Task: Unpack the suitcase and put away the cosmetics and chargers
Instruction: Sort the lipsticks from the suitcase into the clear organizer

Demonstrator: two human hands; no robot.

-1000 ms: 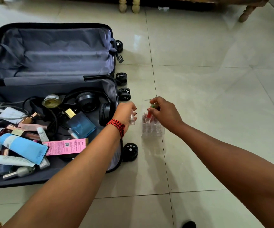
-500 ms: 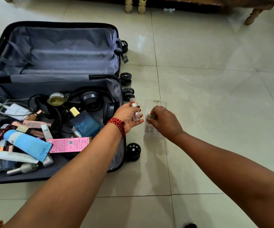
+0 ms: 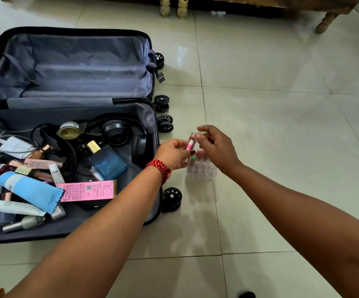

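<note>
An open dark suitcase lies on the tiled floor at the left, its near half full of cosmetics and cables. A clear plastic organiser with small compartments stands on the floor just right of the suitcase. My left hand pinches a small pink tube upright above the organiser. A tube with a green cap stands in the organiser below it. My right hand hovers beside the pink tube with fingers loosely curled, holding nothing that I can see.
In the suitcase lie black headphones, a blue perfume bottle, a white charger with cables, a blue tube and a pink box. Wooden furniture legs stand at the back.
My right hand has let go of the green-capped tube in the organiser and lifted away. My left hand has brought the pink tube over the organiser.
</note>
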